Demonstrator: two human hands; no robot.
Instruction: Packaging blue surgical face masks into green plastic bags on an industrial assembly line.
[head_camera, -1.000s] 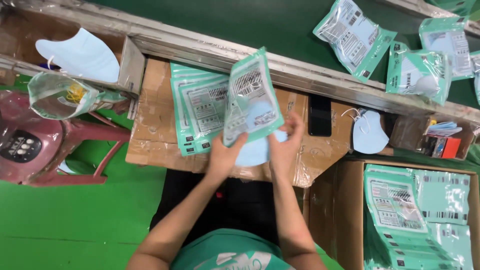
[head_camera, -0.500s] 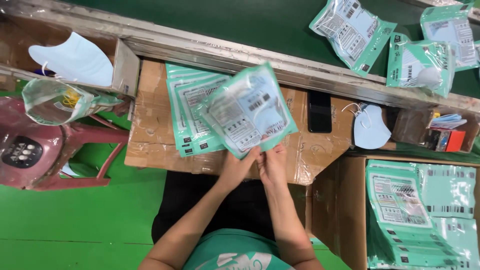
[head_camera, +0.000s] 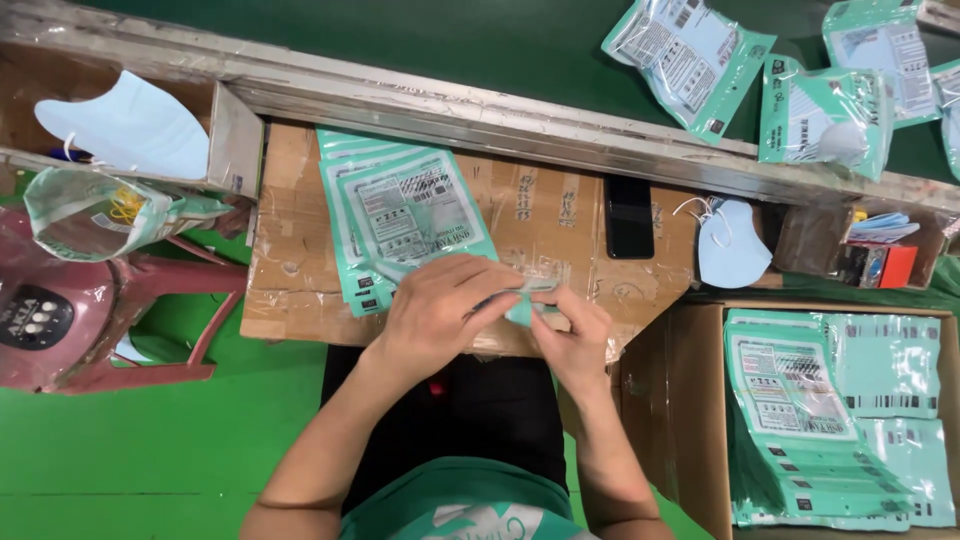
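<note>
Since the earlier frame we had lowered the pouch (head_camera: 520, 300) onto the cardboard board (head_camera: 560, 215), beside the pouch stack (head_camera: 405, 215). Our left hand (head_camera: 440, 310) and right hand (head_camera: 575, 335) pinched its edge closed; uneven pressure could wrinkle the seal.

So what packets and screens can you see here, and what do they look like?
Flat pouches: a teal and clear stack on the cardboard desk, just above both hands.
Pouch: teal, pinched between left hand and right hand.
Filled pouches: teal, puffy, on the green belt at the top right.
Boxed pouches: flat teal piles in the carton on the right.
Phone: black rectangle on the desk, screen dark.
</note>
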